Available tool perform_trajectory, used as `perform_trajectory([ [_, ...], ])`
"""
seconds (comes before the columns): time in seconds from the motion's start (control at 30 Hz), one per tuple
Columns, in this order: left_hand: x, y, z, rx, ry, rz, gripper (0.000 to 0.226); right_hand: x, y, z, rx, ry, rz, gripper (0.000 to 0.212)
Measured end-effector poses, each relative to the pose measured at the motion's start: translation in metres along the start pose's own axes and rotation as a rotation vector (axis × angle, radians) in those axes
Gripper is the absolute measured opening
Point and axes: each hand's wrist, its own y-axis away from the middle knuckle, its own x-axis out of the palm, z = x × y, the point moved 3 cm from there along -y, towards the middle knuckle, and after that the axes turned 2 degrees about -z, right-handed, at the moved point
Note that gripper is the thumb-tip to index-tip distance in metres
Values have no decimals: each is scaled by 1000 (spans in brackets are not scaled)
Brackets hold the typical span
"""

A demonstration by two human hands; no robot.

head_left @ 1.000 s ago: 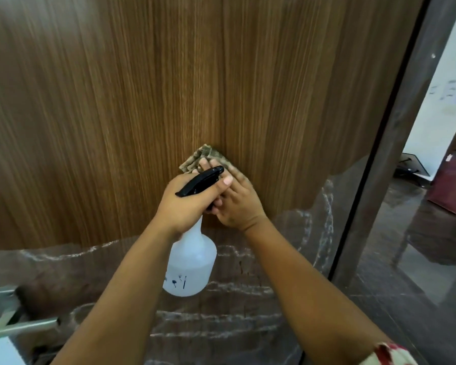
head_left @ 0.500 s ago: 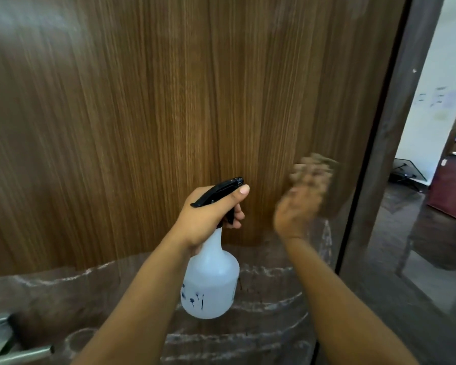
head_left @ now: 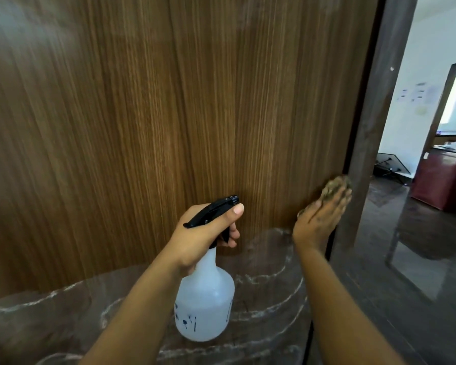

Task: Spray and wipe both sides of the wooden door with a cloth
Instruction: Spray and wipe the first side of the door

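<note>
The wooden door (head_left: 156,114) fills most of the view, brown grain above and a darker glossy lower part with whitish wipe streaks. My left hand (head_left: 200,233) grips a white spray bottle (head_left: 204,299) by its black trigger head, held in front of the door. My right hand (head_left: 319,219) presses a brownish cloth (head_left: 336,187) flat against the door close to its right edge, fingers straight over the cloth. Most of the cloth is hidden under that hand.
A dark door frame (head_left: 371,127) stands right of the door edge. Beyond it lies a dark glossy floor (head_left: 419,246), a maroon cabinet (head_left: 442,177) and a white wall with papers (head_left: 416,96).
My right hand has slid the cloth from the door's middle, beside the bottle, out to its right edge. The left hand with the bottle stayed near the middle, and the handle left the view.
</note>
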Motion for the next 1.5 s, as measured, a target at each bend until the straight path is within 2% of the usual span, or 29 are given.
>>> perform_trajectory([
  [0.13, 5, -4, 7, 0, -37, 9, 34, -5, 88, -24, 152, 37, 124, 63],
  [0.2, 9, -7, 7, -1, -4, 5, 32, -5, 86, -12, 104, 14, 161, 63],
  [0.23, 10, -9, 9, -1, 17, -5, 31, -5, 72, 0, 2, 11, 186, 63],
  [0.33, 15, -12, 15, 6, 22, 5, 33, -2, 11, 38, -499, 85, 269, 57],
  [0.4, 16, -10, 25, 13, -21, 45, 36, -1, -28, 46, -648, 146, 296, 56],
  [0.5, 13, 0, 48, -6, -58, 70, 43, -5, -49, 26, -568, 174, 240, 57],
  [0.63, 7, 8, 86, -75, -146, 88, 56, -14, -12, -23, -73, 66, 128, 57],
  [0.7, 8, 12, 103, -125, -191, 71, 64, -15, 22, -36, 55, 69, 146, 60],
  [0.8, 11, 13, 119, -140, -179, -8, 67, -10, 60, -28, -65, 136, 234, 60],
  [0.9, 15, 9, 128, -134, -225, -79, 50, -9, 69, -22, -198, 162, 271, 60],
  [1.03, 12, 7, 134, -159, -245, -86, 45, -17, 56, -38, -350, 231, 328, 60],
  [1.1, 8, 10, 133, -114, -221, -93, 46, -19, 49, -44, -407, 268, 318, 62],
  [1.17, 1, 12, 131, -44, -250, -152, 42, -15, 51, -40, -382, 244, 273, 64],
  [1.27, -10, 15, 125, 11, -352, -184, 39, -5, 64, -18, -204, 139, 194, 66],
  [1.3, -14, 16, 123, 23, -372, -188, 41, -1, 73, -7, -206, 133, 188, 67],
  [1.33, -19, 16, 120, 36, -362, -201, 43, 5, 86, 5, -280, 139, 213, 66],
  [1.43, -28, 16, 111, 86, -258, -273, 49, 27, 139, 35, -740, 205, 347, 64],
  [1.5, -26, 15, 107, 117, -246, -289, 46, 36, 161, 43, -949, 248, 351, 61],
])
